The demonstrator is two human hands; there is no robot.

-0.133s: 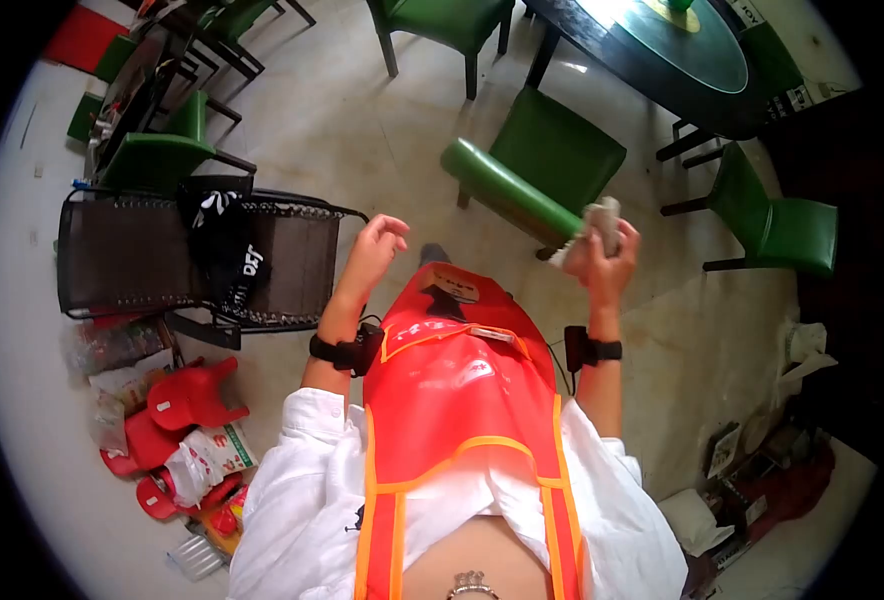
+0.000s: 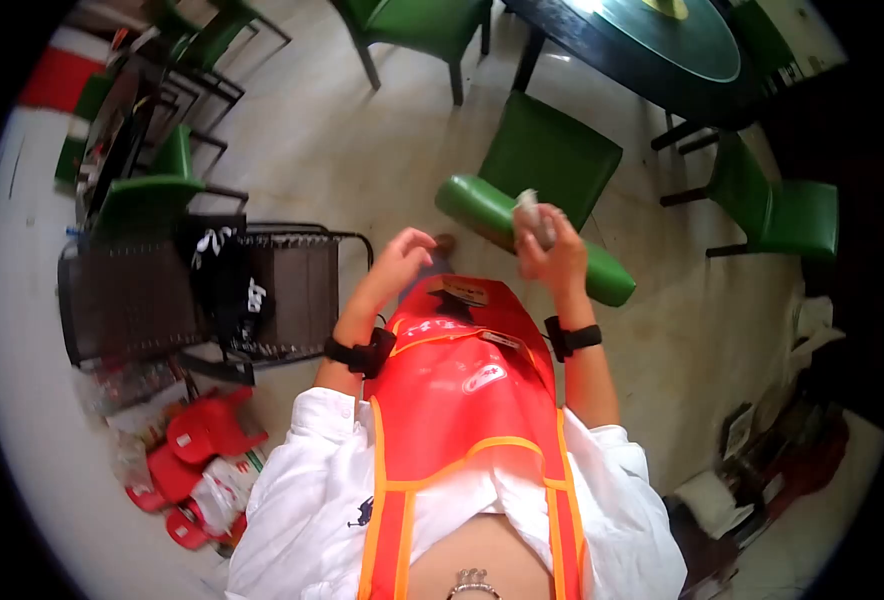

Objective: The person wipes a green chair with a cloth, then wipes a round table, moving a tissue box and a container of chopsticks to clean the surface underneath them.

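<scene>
Fingers of my right hand wrapped around a pale crumpled wad, green chair back just beyond them, left hand beside, fingers loosely curled, half open

No legible text — only blurred marks

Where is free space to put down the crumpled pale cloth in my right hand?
The seat of the green padded chair is bare, and so is the pale tiled floor between it and the dark mesh recliner. Around the red plastic stools, lower left, it is crowded.
</scene>
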